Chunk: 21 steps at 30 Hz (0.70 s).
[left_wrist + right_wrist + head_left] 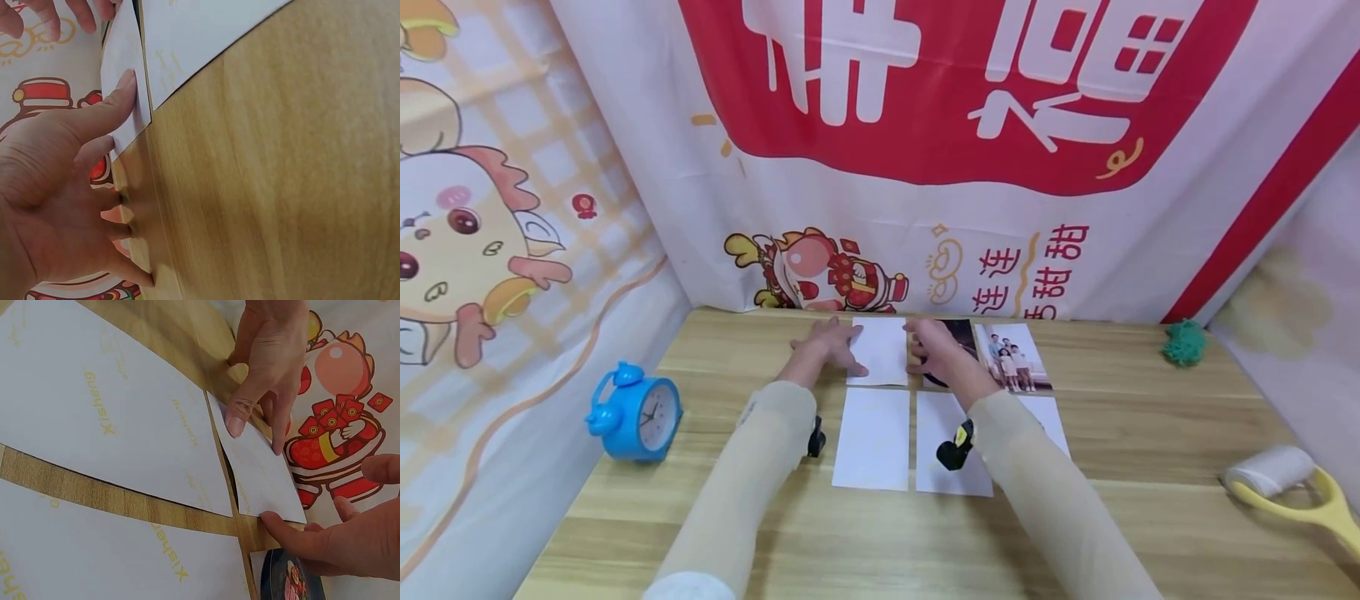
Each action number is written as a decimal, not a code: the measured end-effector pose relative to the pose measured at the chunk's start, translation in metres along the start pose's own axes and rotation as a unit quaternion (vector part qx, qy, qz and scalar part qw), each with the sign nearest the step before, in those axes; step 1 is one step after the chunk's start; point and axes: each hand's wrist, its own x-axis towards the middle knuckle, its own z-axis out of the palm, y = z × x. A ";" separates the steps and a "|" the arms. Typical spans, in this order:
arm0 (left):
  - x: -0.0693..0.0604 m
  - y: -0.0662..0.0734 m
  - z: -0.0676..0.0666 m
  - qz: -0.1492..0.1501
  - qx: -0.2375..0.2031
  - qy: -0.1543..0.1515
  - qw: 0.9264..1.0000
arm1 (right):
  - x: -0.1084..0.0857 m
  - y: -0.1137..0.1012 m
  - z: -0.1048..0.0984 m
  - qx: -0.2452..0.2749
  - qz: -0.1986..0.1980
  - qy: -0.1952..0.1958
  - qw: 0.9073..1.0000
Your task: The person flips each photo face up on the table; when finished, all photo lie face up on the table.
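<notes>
A white photo sheet [878, 354], its blank back facing up, lies at the back of the table in the upper left place of two rows. My left hand [831, 340] is at its left edge, fingers spread, thumb on the paper [125, 103] and several fingertips on the wood. At the opposite edge, my right hand [337, 544] touches the sheet with its fingertips. Partly under the right hand is a dark photo [958, 333]. Further right, a family photo [1013, 358] lies face up. White sheets [872, 442] form the front row, one partly hidden by my right forearm.
A blue alarm clock [638, 414] stands on the left of the wooden table [820, 533]. To the right are a green scrunched ball [1185, 342] and a lint roller [1273, 472] with a yellow handle. A printed cloth [820, 200] hangs behind the table.
</notes>
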 end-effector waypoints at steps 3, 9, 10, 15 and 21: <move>0.001 0.000 0.000 -0.006 0.002 -0.005 1.000 | 0.000 0.001 0.000 0.008 0.002 0.011 1.000; 0.002 -0.002 -0.001 -0.011 0.002 -0.007 1.000 | 0.003 0.004 0.001 0.001 -0.013 0.023 1.000; 0.002 -0.002 -0.001 -0.013 0.003 -0.007 1.000 | 0.004 0.005 0.001 -0.009 -0.016 0.019 1.000; 0.003 -0.003 0.000 -0.015 0.005 -0.006 1.000 | 0.008 0.009 0.000 -0.074 -0.030 -0.005 0.997; 0.003 -0.002 0.001 -0.015 0.003 -0.003 1.000 | 0.014 0.013 -0.007 -0.123 -0.046 0.022 0.991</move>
